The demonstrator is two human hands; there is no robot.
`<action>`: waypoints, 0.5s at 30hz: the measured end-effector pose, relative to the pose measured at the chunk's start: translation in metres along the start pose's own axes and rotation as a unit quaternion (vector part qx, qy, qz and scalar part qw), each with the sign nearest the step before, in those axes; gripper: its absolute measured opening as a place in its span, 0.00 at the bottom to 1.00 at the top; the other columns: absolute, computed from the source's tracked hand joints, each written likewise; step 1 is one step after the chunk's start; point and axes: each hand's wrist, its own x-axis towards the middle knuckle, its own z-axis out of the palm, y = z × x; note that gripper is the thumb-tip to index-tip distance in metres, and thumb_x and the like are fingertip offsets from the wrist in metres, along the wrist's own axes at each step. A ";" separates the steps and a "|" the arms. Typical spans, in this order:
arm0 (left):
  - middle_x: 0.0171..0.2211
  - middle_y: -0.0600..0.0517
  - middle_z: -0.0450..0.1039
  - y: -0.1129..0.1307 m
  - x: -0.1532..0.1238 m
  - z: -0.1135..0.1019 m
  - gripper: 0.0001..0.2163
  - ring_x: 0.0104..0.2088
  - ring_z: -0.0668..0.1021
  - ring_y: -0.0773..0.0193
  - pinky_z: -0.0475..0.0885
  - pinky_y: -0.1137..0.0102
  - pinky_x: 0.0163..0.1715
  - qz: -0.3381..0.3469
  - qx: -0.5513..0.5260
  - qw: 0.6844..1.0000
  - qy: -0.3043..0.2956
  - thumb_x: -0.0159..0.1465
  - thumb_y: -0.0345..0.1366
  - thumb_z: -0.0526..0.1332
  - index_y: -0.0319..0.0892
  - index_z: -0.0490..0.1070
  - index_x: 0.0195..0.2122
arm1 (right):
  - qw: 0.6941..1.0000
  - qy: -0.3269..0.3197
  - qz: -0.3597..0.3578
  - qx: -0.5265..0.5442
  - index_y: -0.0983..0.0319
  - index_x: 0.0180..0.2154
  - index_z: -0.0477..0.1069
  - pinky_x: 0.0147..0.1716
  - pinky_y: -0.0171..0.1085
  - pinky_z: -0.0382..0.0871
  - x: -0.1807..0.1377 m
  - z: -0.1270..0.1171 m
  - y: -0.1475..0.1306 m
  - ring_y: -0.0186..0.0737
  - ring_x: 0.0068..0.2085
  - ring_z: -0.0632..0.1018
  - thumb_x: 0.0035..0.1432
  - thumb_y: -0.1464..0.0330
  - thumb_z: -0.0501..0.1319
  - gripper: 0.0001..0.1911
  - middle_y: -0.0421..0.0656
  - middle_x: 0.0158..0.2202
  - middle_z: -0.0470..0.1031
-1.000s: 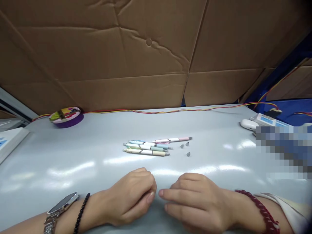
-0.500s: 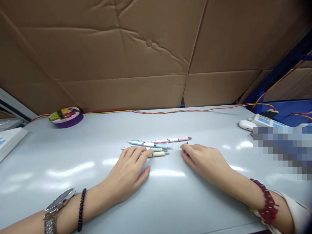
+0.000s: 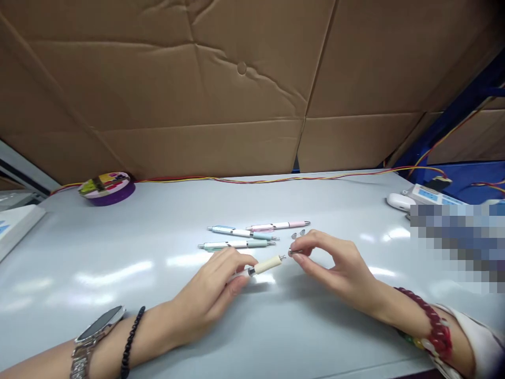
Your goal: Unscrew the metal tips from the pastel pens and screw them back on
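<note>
My left hand is closed round a cream-coloured pen, lifted a little off the grey table with its tip pointing right. My right hand pinches a small metal pen tip just right of the pen's end. Three more pens lie beyond: a pink one, a blue one and a green one. Two loose metal tips rest by my right fingers.
A purple roll of tape sits at the back left. Red and yellow wires run along the cardboard wall. A white device lies at the right edge, a white box at the left.
Both hands moved forward from the near edge to the pens. The left hand took up the cream pen; the right picked up one metal tip and brought it to the pen's end.
</note>
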 end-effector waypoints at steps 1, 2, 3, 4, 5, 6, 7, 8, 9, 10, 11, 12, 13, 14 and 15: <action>0.35 0.51 0.67 0.001 0.000 -0.001 0.09 0.34 0.69 0.63 0.65 0.70 0.36 0.002 -0.030 1.000 -0.003 0.68 0.31 0.46 0.43 0.61 0.46 | 1.000 0.000 -0.003 0.017 0.60 0.37 0.68 0.31 0.34 0.70 -0.001 0.000 0.000 0.34 0.30 0.74 0.59 0.72 0.56 0.04 0.40 0.31 0.73; 0.35 0.51 0.67 0.002 -0.001 -0.001 0.08 0.33 0.69 0.64 0.65 0.71 0.35 0.004 -0.051 0.999 -0.006 0.68 0.32 0.46 0.44 0.60 0.46 | 0.999 -0.002 -0.009 0.035 0.60 0.37 0.68 0.31 0.34 0.69 -0.001 0.000 -0.001 0.34 0.30 0.73 0.59 0.72 0.56 0.05 0.40 0.30 0.73; 0.35 0.52 0.66 0.002 -0.001 -0.001 0.08 0.32 0.69 0.65 0.66 0.72 0.34 0.005 -0.063 0.998 -0.008 0.68 0.32 0.46 0.44 0.60 0.46 | 0.998 -0.007 -0.015 0.053 0.60 0.37 0.68 0.32 0.34 0.69 -0.002 0.000 -0.001 0.34 0.31 0.73 0.59 0.73 0.57 0.05 0.40 0.31 0.73; 0.35 0.52 0.66 0.001 -0.002 -0.001 0.08 0.32 0.69 0.65 0.66 0.72 0.34 0.007 -0.070 0.997 -0.008 0.68 0.32 0.47 0.44 0.59 0.47 | 0.997 -0.012 -0.022 0.068 0.60 0.37 0.68 0.32 0.34 0.69 -0.002 0.001 -0.001 0.34 0.31 0.73 0.58 0.74 0.57 0.05 0.40 0.31 0.73; 0.34 0.52 0.65 0.001 -0.003 -0.001 0.09 0.32 0.68 0.66 0.66 0.73 0.33 0.009 -0.074 0.997 -0.007 0.68 0.32 0.47 0.44 0.58 0.48 | 0.996 -0.015 -0.027 0.079 0.60 0.37 0.68 0.32 0.34 0.69 -0.002 0.001 -0.002 0.34 0.31 0.73 0.58 0.75 0.57 0.06 0.40 0.31 0.73; 0.34 0.52 0.65 0.000 -0.003 0.000 0.10 0.32 0.68 0.66 0.66 0.73 0.34 0.011 -0.075 0.997 -0.008 0.68 0.33 0.47 0.45 0.57 0.50 | 0.996 -0.019 -0.031 0.086 0.61 0.37 0.68 0.33 0.34 0.68 -0.002 0.001 -0.002 0.33 0.31 0.73 0.58 0.75 0.57 0.06 0.40 0.31 0.73; 0.35 0.52 0.65 -0.001 -0.004 0.000 0.11 0.32 0.68 0.66 0.66 0.73 0.34 0.018 -0.074 0.997 -0.010 0.68 0.33 0.46 0.45 0.56 0.51 | 0.995 -0.023 -0.032 0.091 0.61 0.37 0.68 0.33 0.34 0.68 -0.002 0.002 -0.002 0.33 0.31 0.73 0.58 0.76 0.57 0.06 0.40 0.30 0.73; 0.35 0.52 0.65 -0.001 -0.004 0.001 0.12 0.32 0.68 0.66 0.66 0.73 0.33 0.027 -0.070 0.997 -0.015 0.69 0.33 0.46 0.45 0.55 0.53 | 0.995 -0.028 -0.030 0.093 0.61 0.37 0.68 0.32 0.33 0.68 -0.002 0.002 -0.002 0.32 0.31 0.72 0.58 0.76 0.57 0.06 0.40 0.30 0.73; 0.35 0.52 0.65 -0.002 -0.005 0.001 0.12 0.31 0.68 0.66 0.66 0.73 0.33 0.036 -0.062 0.997 -0.022 0.69 0.33 0.46 0.45 0.54 0.53 | 0.995 -0.033 -0.026 0.094 0.61 0.37 0.68 0.32 0.33 0.68 -0.002 0.002 -0.002 0.32 0.30 0.72 0.58 0.75 0.57 0.06 0.39 0.30 0.73; 0.35 0.52 0.65 -0.002 -0.005 0.001 0.13 0.31 0.68 0.65 0.66 0.73 0.32 0.045 -0.052 0.997 -0.029 0.69 0.33 0.46 0.45 0.54 0.54 | 0.995 -0.036 -0.022 0.096 0.61 0.36 0.68 0.32 0.33 0.68 -0.001 0.002 -0.002 0.32 0.30 0.72 0.58 0.75 0.57 0.05 0.39 0.30 0.73; 0.35 0.51 0.65 -0.002 -0.005 0.001 0.13 0.31 0.68 0.65 0.66 0.72 0.32 0.051 -0.041 0.997 -0.037 0.69 0.34 0.46 0.45 0.55 0.53 | 0.994 -0.039 -0.017 0.098 0.61 0.36 0.68 0.32 0.33 0.68 -0.001 0.003 -0.002 0.32 0.30 0.72 0.58 0.75 0.57 0.05 0.39 0.30 0.73; 0.35 0.51 0.65 -0.001 -0.005 0.001 0.12 0.30 0.68 0.65 0.66 0.72 0.31 0.054 -0.032 0.997 -0.044 0.69 0.34 0.46 0.45 0.55 0.53 | 0.994 -0.044 -0.015 0.101 0.61 0.36 0.68 0.32 0.33 0.68 -0.001 0.003 -0.002 0.32 0.31 0.72 0.58 0.74 0.57 0.05 0.40 0.30 0.73; 0.35 0.51 0.65 -0.001 -0.005 0.000 0.12 0.29 0.68 0.65 0.66 0.72 0.30 0.053 -0.026 0.997 -0.051 0.69 0.34 0.46 0.45 0.56 0.52 | 0.993 -0.049 -0.016 0.105 0.61 0.36 0.68 0.32 0.33 0.68 -0.002 0.003 -0.002 0.33 0.31 0.73 0.58 0.74 0.57 0.05 0.40 0.31 0.73; 0.35 0.51 0.65 -0.001 -0.005 0.000 0.11 0.29 0.68 0.65 0.66 0.73 0.30 0.049 -0.027 0.997 -0.054 0.69 0.35 0.46 0.45 0.57 0.51 | 0.993 -0.052 -0.019 0.109 0.61 0.36 0.68 0.32 0.34 0.68 -0.002 0.003 -0.002 0.33 0.31 0.73 0.58 0.74 0.57 0.05 0.40 0.31 0.74; 0.34 0.51 0.65 -0.001 -0.005 0.000 0.11 0.29 0.69 0.65 0.66 0.73 0.30 0.044 -0.032 0.997 -0.053 0.69 0.35 0.46 0.45 0.58 0.51 | 0.992 -0.054 -0.022 0.112 0.61 0.37 0.68 0.32 0.34 0.68 -0.003 0.003 -0.002 0.33 0.31 0.72 0.58 0.74 0.57 0.05 0.40 0.30 0.74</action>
